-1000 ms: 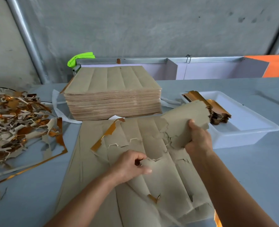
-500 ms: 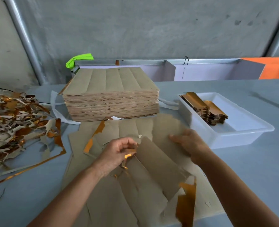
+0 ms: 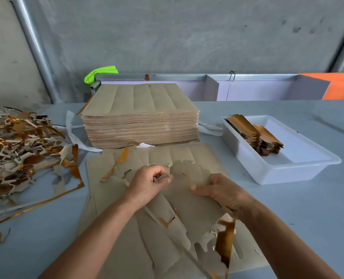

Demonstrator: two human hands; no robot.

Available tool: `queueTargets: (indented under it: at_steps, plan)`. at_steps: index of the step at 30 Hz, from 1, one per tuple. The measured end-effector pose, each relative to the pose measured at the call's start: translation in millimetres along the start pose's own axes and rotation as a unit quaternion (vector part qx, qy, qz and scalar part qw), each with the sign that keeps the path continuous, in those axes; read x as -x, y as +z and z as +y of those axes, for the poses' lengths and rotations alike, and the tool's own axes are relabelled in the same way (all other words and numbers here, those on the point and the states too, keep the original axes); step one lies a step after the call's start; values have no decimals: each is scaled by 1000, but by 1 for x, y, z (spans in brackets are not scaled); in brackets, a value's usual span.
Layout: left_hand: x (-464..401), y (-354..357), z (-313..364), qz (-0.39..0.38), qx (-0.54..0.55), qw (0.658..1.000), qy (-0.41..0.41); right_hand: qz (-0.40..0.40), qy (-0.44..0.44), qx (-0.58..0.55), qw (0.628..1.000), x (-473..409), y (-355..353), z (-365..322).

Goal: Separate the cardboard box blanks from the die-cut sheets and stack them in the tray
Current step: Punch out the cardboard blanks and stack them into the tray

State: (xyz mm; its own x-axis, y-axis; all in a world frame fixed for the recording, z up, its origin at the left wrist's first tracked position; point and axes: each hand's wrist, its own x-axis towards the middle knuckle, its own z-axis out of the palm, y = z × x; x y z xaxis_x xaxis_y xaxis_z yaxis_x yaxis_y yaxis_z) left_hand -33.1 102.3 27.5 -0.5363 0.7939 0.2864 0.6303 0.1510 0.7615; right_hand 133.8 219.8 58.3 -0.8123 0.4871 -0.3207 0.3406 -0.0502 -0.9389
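- The cardboard blank [image 3: 189, 190] lay at the centre of the frame, lifted a little off the die-cut sheet [image 3: 167, 158] beneath it, its scalloped end toward the top of the frame and its long axis running down toward the lower centre.
- The left hand [image 3: 147, 184] had its fingers curled, pinching the blank's upper left edge between thumb and fingertips.
- The right hand [image 3: 221, 190] gripped the blank's right edge, fingers bent round it; how far they wrapped under could not be told.
- Both hands sat at the blank's upper end, on opposite sides, so the loose length trailed down-frame, away from the fingers.
- A strip of gold-faced waste [image 3: 224, 244] hung at the lower right, just below the right wrist.
- The white tray [image 3: 284, 172] stood at the right of the frame, well apart from the blank, with stacked blanks [image 3: 253, 133] in its far corner; the right hand was the nearer one to it.
- The pile of uncut sheets [image 3: 140, 125] sat above centre.
- The scrap heap [image 3: 20, 150] filled the left.
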Motion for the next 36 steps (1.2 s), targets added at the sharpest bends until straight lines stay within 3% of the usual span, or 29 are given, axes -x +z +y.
queueTargets:
  at_steps: [6, 11, 14, 17, 19, 21, 23, 26, 29, 32, 36]
  plan:
    - [-9, 7, 9, 32, 71, 995, -57, 13, 0, -46, 999, -5, 6, 6]
    - [-17, 5, 0, 205, 188, 948, -154, 106, 19, -178, 978, -6, 2, 17]
    - [-15, 2, -6, 246, 121, 948, -163, 182, 25, -275, 944, -8, -5, 26]
    - [-1, 3, 6, 173, -19, 982, -75, 244, 21, -328, 913, -11, -7, 34]
    - [13, 11, 20, 54, -114, 992, -16, 258, 12, -345, 902, -13, -6, 38]
    - [26, 25, 27, -35, -294, 955, 28, 267, 5, -359, 894, -14, -3, 41]
    - [36, 34, 26, -71, -401, 912, 39, 275, 4, -380, 883, -15, -2, 44]
    - [37, 37, 24, -93, -396, 912, 59, 278, 17, -389, 878, -14, -6, 48]
    - [29, 31, 27, -174, -346, 919, 76, 295, 22, -359, 885, -13, -18, 48]
    - [19, 21, 31, -288, -359, 882, 100, 333, 28, -347, 876, -11, -37, 45]
    - [12, 11, 35, -361, -413, 825, 137, 397, 11, -397, 827, -5, -62, 41]
